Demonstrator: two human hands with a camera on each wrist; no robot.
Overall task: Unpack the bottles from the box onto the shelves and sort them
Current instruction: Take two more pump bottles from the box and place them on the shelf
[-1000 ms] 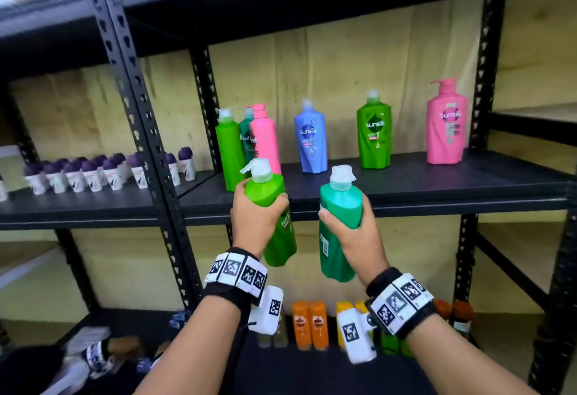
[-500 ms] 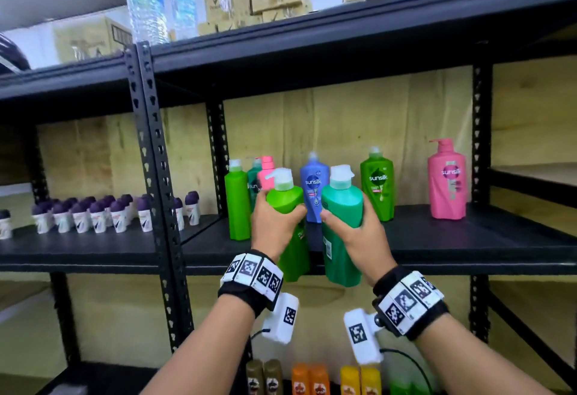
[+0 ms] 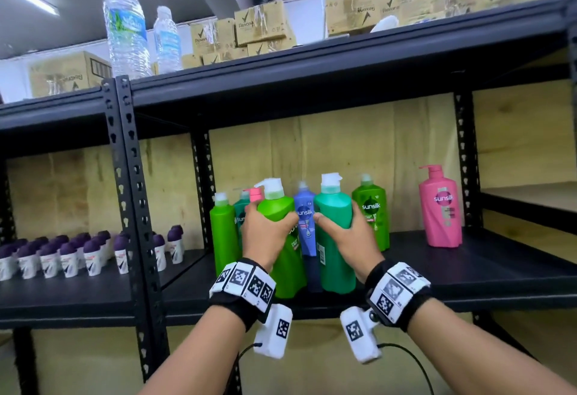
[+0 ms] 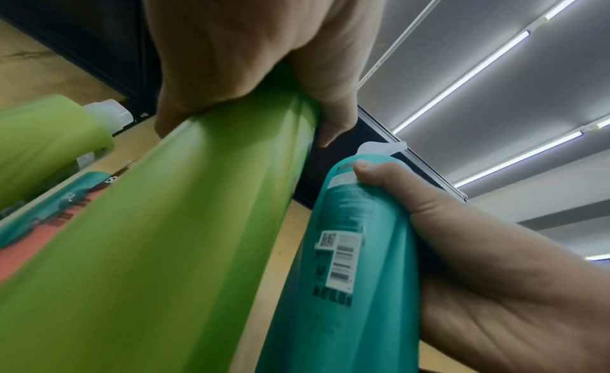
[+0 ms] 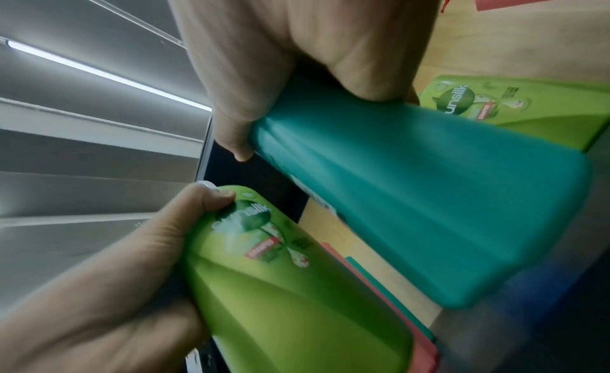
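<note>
My left hand (image 3: pixel 265 235) grips a light green pump bottle (image 3: pixel 285 257) around its upper body; the same light green bottle (image 4: pixel 165 235) fills the left wrist view. My right hand (image 3: pixel 346 235) grips a teal pump bottle (image 3: pixel 335 238), and that teal bottle (image 5: pixel 412 196) also shows in the right wrist view. Both bottles stand upright at the front of the black middle shelf (image 3: pixel 468 273), bases at or just above it. Behind them stand a blue bottle (image 3: pixel 305 216), a green bottle (image 3: pixel 373 210), another light green bottle (image 3: pixel 223 232) and, apart at the right, a pink pump bottle (image 3: pixel 440 207).
Rows of small purple-capped roll-on bottles (image 3: pixel 78 254) fill the left shelf bay. A perforated black upright (image 3: pixel 134 191) divides the bays. The top shelf carries water bottles (image 3: pixel 126 26) and cardboard boxes (image 3: pixel 259 29). Bare shelf lies between the green and pink bottles.
Both hands have carried their bottles up and forward from below the shelf edge onto the middle shelf, in front of the blue bottle. The head view has tilted upward.
</note>
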